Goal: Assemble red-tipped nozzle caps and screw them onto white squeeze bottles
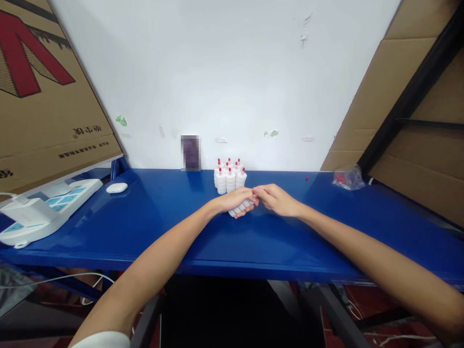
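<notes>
My left hand [237,197] is wrapped around a white ribbed squeeze bottle [242,208], which lies tilted with its top end toward the right. At that end, the fingers of my right hand [277,199] are pinched together on the bottle's tip. The fingertips hide the tip, so I cannot see whether a cap is on it. Just behind my left hand, a cluster of several similar white bottles [230,180] with red tips stands upright on the blue table [174,217].
A clear plastic bag [348,178] with red bits lies at the right, and a small red piece [307,179] is near it. On the left are a power strip [61,208] and a white oval case [116,188]. A pixelated dark object [190,153] leans against the wall.
</notes>
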A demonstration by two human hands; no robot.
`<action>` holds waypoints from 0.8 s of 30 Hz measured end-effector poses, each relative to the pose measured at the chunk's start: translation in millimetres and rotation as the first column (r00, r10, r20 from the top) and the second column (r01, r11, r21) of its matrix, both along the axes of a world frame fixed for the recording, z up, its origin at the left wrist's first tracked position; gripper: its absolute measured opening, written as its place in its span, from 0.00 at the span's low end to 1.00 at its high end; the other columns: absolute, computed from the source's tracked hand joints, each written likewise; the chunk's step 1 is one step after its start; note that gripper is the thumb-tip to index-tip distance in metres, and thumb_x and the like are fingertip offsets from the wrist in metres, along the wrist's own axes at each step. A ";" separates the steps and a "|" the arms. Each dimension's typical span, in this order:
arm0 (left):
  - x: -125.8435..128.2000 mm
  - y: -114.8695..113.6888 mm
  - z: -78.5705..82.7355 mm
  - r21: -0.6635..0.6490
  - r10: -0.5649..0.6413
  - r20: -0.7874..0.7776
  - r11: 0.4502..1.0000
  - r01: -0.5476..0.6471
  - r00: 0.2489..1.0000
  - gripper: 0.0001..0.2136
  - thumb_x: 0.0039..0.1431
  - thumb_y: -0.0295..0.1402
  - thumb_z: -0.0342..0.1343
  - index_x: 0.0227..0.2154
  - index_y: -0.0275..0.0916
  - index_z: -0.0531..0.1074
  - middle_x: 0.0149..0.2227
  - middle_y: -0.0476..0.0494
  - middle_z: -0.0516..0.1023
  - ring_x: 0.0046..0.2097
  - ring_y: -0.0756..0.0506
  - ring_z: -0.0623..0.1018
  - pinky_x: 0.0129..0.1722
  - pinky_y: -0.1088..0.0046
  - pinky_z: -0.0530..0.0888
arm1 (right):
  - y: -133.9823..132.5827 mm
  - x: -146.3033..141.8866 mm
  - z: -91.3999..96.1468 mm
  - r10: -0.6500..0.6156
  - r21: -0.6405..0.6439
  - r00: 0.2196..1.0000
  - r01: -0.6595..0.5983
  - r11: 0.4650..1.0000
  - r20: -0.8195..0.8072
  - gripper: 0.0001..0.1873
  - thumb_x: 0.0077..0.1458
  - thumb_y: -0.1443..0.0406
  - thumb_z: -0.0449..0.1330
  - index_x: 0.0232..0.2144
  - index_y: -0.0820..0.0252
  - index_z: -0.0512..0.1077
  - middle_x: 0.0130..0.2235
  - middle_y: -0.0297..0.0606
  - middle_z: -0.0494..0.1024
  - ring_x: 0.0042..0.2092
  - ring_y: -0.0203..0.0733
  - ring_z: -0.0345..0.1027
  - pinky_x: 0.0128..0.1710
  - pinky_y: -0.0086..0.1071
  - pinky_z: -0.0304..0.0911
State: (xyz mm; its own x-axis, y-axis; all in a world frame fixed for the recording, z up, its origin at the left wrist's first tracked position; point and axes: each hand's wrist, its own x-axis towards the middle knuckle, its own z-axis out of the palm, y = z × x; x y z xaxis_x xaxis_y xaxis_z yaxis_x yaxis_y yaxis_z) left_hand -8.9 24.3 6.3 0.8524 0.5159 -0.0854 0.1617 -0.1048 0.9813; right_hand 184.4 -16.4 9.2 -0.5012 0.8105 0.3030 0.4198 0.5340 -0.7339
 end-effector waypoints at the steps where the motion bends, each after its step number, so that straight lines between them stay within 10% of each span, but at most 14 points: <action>1: -1.4 2.3 0.9 -0.042 -0.021 -0.006 0.999 0.021 1.000 0.08 0.58 0.39 0.50 0.34 0.39 0.65 0.21 0.55 0.66 0.16 0.53 0.66 0.12 0.78 0.63 | 0.4 -0.9 -2.5 0.006 -0.032 1.000 -0.007 0.999 -0.024 0.28 0.68 0.45 0.47 0.27 0.58 0.70 0.17 0.25 0.59 0.20 0.33 0.51 0.23 0.30 0.51; 13: -21.9 4.7 17.4 -0.332 -0.352 -0.193 0.902 0.277 0.916 0.09 0.60 0.40 0.51 0.34 0.40 0.69 0.17 0.53 0.65 0.14 0.51 0.63 0.10 0.78 0.59 | 21.1 20.0 2.7 -0.121 -0.083 0.929 0.097 0.992 -0.350 0.25 0.65 0.46 0.52 0.23 0.51 0.51 0.19 0.21 0.48 0.19 0.31 0.42 0.19 0.30 0.45; 20: -16.3 0.4 10.7 -0.342 -0.270 -0.115 0.914 0.217 0.956 0.12 0.62 0.42 0.48 0.33 0.40 0.68 0.17 0.53 0.63 0.14 0.51 0.61 0.11 0.78 0.59 | 23.5 39.9 -2.7 -0.112 0.149 0.904 0.054 0.987 0.413 0.14 0.63 0.57 0.55 0.27 0.56 0.64 0.25 0.29 0.68 0.27 0.36 0.60 0.31 0.32 0.52; 24: -12.6 -1.4 8.8 -0.277 -0.128 0.038 0.952 0.133 0.991 0.12 0.63 0.40 0.44 0.30 0.39 0.67 0.15 0.55 0.60 0.14 0.52 0.59 0.17 0.76 0.64 | 20.5 29.7 -5.9 -0.121 0.144 0.833 0.050 0.988 0.540 0.15 0.62 0.55 0.57 0.26 0.55 0.65 0.24 0.30 0.71 0.26 0.37 0.62 0.29 0.32 0.50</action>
